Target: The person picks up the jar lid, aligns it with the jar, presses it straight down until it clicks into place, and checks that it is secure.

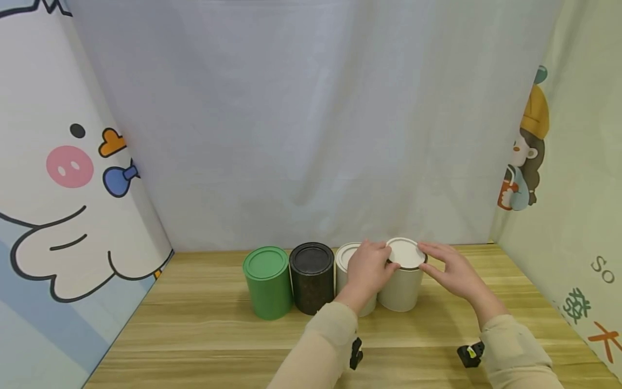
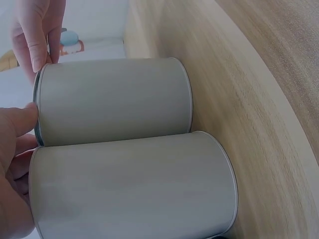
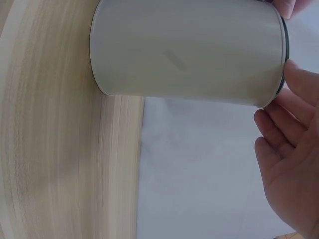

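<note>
A pale grey canister stands upright at the right end of a row, topped by a white lid. Along the lid's edge runs a thin dark band, also visible in both wrist views. My left hand holds the lid's left edge between thumb and fingers, reaching over a second pale canister and partly hiding it in the head view. On the opposite edge, my right hand grips the lid the same way; in the right wrist view its thumb lies on the rim.
Left of the pale pair stand a black lidded canister and a green one, side by side on the wooden table. A grey curtain hangs behind the row. Printed panels flank the table on both sides.
</note>
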{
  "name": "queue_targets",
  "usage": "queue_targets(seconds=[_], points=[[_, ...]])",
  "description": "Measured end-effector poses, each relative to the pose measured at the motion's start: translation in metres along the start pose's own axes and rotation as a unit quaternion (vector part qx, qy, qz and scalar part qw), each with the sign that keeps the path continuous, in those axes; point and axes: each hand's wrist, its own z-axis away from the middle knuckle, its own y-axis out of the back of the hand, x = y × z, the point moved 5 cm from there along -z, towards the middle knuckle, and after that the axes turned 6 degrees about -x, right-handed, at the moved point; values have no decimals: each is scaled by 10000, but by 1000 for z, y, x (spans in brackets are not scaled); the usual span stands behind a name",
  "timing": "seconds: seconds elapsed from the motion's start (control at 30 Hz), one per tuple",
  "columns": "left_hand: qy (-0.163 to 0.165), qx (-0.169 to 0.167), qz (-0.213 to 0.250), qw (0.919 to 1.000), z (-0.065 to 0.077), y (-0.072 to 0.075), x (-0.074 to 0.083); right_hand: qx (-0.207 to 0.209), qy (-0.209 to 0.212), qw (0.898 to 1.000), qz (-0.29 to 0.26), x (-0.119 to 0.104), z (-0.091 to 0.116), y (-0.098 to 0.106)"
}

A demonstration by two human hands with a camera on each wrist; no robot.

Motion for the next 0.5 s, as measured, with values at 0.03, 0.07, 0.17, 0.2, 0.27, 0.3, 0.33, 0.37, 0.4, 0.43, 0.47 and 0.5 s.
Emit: queue_targets(seconds=[0.03,0.07,0.17,0.2,0.27,0.3,0.33,0.37,0.4,0.43,0.47,0.5], points=[[7,-11,-17,10000,0,0,0,-22,-24,10000,8,0,0,0],[13,-27,-29,10000,0,-1,0,-49,-59,10000,14,0,0,0],[-8,-32,-77,10000,0,-1,0,-113,-129,9999,18,0,0,0],[-31,-6,-87,10000,1,0,1,-128,-147,9998,6,0,0,-1],[-79,78,-125,9999,2,0,1,-145,-171,9997,-2,0,-1,-1],[-122,135,-148,9997,3,0,2,-153,-175,9997,0,0,-1,-1],[-173,187,-174,9995,4,1,2,-166,-190,9997,-1,1,-1,-1],[-229,248,-205,9992,5,0,3,-181,-197,9996,-2,1,-2,-1],[-294,317,-222,9988,6,1,3,-191,-202,9996,-5,1,-2,-2],[-358,376,-244,9984,7,1,4,-203,-201,9996,2,2,-2,-2],[-432,426,-273,9978,9,1,5,-213,-208,9996,-4,2,-3,-2],[-503,478,-294,9972,11,1,6,-218,-206,9996,-11,2,-3,-2]])
